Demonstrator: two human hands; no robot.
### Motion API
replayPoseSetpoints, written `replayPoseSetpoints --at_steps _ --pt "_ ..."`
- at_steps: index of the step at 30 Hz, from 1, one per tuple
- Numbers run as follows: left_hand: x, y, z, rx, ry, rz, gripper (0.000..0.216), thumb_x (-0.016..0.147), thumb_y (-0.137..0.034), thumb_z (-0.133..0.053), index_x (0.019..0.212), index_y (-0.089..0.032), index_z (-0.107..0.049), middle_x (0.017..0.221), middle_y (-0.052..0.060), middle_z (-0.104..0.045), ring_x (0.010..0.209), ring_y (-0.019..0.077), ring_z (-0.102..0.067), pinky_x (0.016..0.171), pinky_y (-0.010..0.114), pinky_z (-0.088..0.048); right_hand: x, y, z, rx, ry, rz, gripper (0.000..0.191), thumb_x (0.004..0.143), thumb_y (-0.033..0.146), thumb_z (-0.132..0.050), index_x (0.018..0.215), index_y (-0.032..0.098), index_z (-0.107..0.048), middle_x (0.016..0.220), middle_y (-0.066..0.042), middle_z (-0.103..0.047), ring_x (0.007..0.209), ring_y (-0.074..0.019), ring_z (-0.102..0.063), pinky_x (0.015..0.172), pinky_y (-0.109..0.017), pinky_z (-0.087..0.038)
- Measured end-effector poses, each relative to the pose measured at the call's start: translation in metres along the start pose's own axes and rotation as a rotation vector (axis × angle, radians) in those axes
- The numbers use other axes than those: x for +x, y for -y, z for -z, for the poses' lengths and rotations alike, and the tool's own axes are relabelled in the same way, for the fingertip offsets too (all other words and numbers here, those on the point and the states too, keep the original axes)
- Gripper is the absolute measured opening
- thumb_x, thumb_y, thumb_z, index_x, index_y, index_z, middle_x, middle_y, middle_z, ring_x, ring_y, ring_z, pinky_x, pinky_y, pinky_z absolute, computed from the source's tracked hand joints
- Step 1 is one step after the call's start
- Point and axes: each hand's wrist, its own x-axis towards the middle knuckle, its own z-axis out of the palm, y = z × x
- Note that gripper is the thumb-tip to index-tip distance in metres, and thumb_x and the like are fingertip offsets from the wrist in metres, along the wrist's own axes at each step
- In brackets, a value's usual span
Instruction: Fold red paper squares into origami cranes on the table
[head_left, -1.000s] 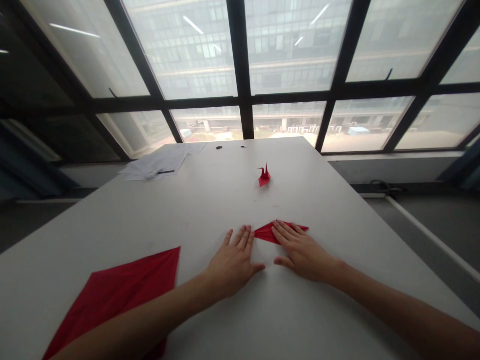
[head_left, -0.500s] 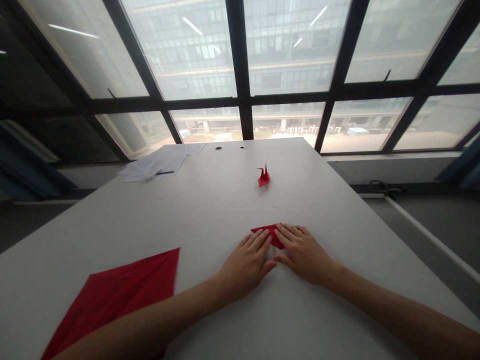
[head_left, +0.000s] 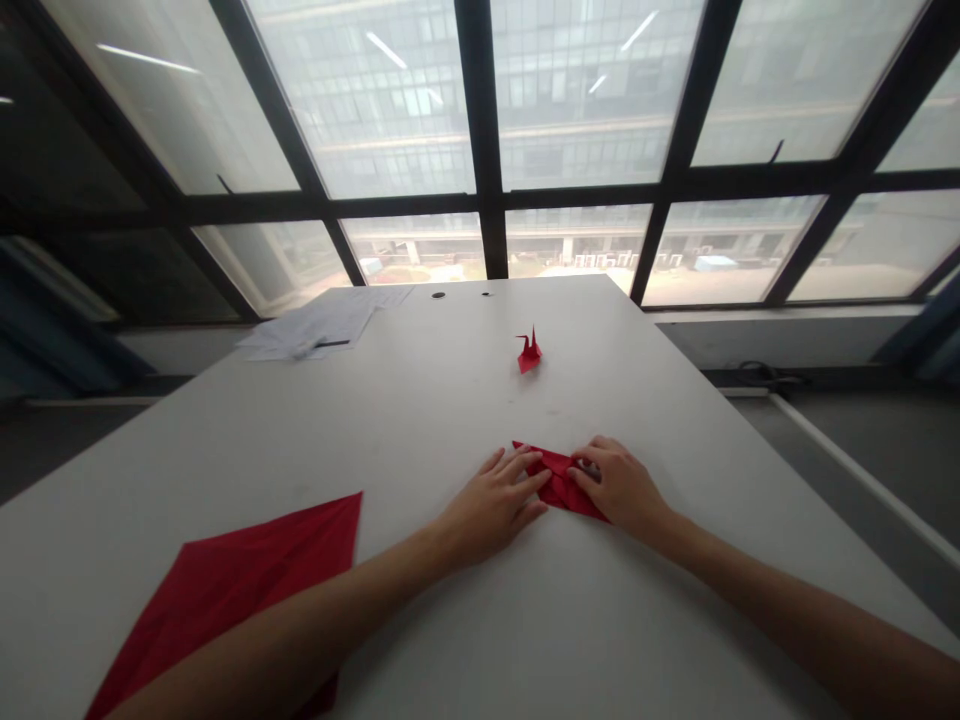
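The small folded red paper piece lies flat on the white table, between the two hands. The left hand is open, fingertips pressing its near edge. The right hand curls over the other end; whether it pinches is unclear. Beyond the hands stands a small red paper crane; left of the left forearm lies a large red paper sheet.

On the table, a folded paper lies mid-frame between the left hand and right hand, a paper crane above it, a large sheet lower left, loose papers upper left.
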Motion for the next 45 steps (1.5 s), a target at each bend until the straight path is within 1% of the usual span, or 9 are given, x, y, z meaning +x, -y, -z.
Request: replayPoseSetpoints --at_steps 7,12,18,26,32,36,40,43,45 --pt "0.001 -0.003 0.002 -0.022 -0.026 -0.018 0.044 0.098 -0.038 -0.053 0.14 -0.023 -0.049 0.132 0.009 -0.057 0.125 0.024 -0.051 0.113 0.044 -0.038 -0.001 0.004 -0.001 0.06 -0.037 -0.011 0.009 0.083 0.019 -0.066 0.092 0.021 -0.066 0.092 -0.004 -0.065 0.089 -0.0212 -0.058 0.083 -0.033 -0.046" --pt "0.0 -0.004 0.002 -0.009 -0.016 -0.003 0.043 0.099 -0.041 -0.051 0.14 -0.026 -0.051 0.136 0.01 -0.052 0.125 0.0269 -0.05 0.11 0.047 -0.04 -0.001 0.005 -0.003 0.116 -0.068 0.02 0.01 0.081 0.014 -0.064 0.087 0.021 -0.064 0.088 -0.003 -0.065 0.085 -0.0203 -0.057 0.08 -0.033 -0.047" --pt "0.0 -0.005 0.001 -0.02 -0.026 0.009 0.042 0.097 -0.039 -0.054 0.137 -0.025 -0.054 0.138 0.01 -0.05 0.125 0.0273 -0.05 0.11 0.047 -0.041 -0.003 0.009 -0.001 0.222 -0.033 0.222 0.012 0.086 0.011 -0.061 0.089 0.021 -0.067 0.094 -0.003 -0.07 0.093 -0.0195 -0.059 0.087 -0.033 -0.048" --pt "0.0 0.0 -0.006 -0.043 -0.02 -0.015 0.044 0.098 -0.033 -0.053 0.141 -0.025 -0.048 0.152 0.012 -0.041 0.143 0.0304 -0.035 0.118 0.051 -0.033 -0.003 0.009 -0.001 0.123 0.007 0.355 0.018 0.095 0.019 -0.056 0.091 0.022 -0.073 0.099 -0.003 -0.074 0.097 -0.0202 -0.061 0.095 -0.037 -0.046" --pt "0.0 0.003 -0.011 -0.079 0.001 0.036 0.053 0.099 -0.04 -0.05 0.147 -0.02 -0.037 0.151 0.011 -0.046 0.145 0.0263 -0.035 0.119 0.048 -0.032 -0.004 0.012 0.004 0.011 0.031 0.373 0.014 0.094 0.023 -0.059 0.099 0.022 -0.071 0.101 -0.005 -0.073 0.098 -0.0201 -0.062 0.093 -0.037 -0.046" --pt "0.0 0.004 -0.013 -0.018 -0.004 0.024 0.056 0.101 -0.046 -0.044 0.149 -0.019 -0.037 0.154 0.012 -0.042 0.145 0.0257 -0.035 0.12 0.046 -0.03 -0.012 0.023 0.013 -0.121 0.107 0.46 0.027 0.098 0.037 -0.054 0.118 0.023 -0.067 0.116 -0.006 -0.071 0.108 -0.0218 -0.061 0.101 -0.041 -0.042" --pt "-0.002 0.005 -0.013 0.008 0.031 0.033 0.06 0.102 -0.05 -0.039 0.152 -0.018 -0.033 0.159 0.014 -0.033 0.149 0.0252 -0.027 0.121 0.045 -0.027 -0.025 0.032 0.008 -0.308 0.099 0.499 0.058 0.095 0.054 -0.053 0.135 0.012 -0.057 0.136 -0.016 -0.061 0.128 -0.031 -0.052 0.113 -0.051 -0.031" --pt "-0.003 0.005 -0.014 0.02 0.039 0.079 0.067 0.101 -0.055 -0.036 0.155 -0.017 -0.026 0.16 0.016 -0.029 0.15 0.0263 -0.024 0.12 0.047 -0.026 -0.03 0.034 0.001 -0.39 0.103 0.509 0.075 0.091 0.064 -0.052 0.135 0.003 -0.056 0.138 -0.023 -0.057 0.132 -0.0355 -0.048 0.115 -0.051 -0.03" --pt "-0.003 0.004 -0.015 0.045 0.036 0.133 0.071 0.1 -0.059 -0.034 0.155 -0.015 -0.025 0.16 0.017 -0.028 0.149 0.029 -0.024 0.119 0.05 -0.026 -0.031 0.035 -0.001 -0.405 0.119 0.507 0.076 0.09 0.065 -0.052 0.132 0.002 -0.059 0.137 -0.024 -0.057 0.133 -0.0362 -0.049 0.115 -0.051 -0.031"
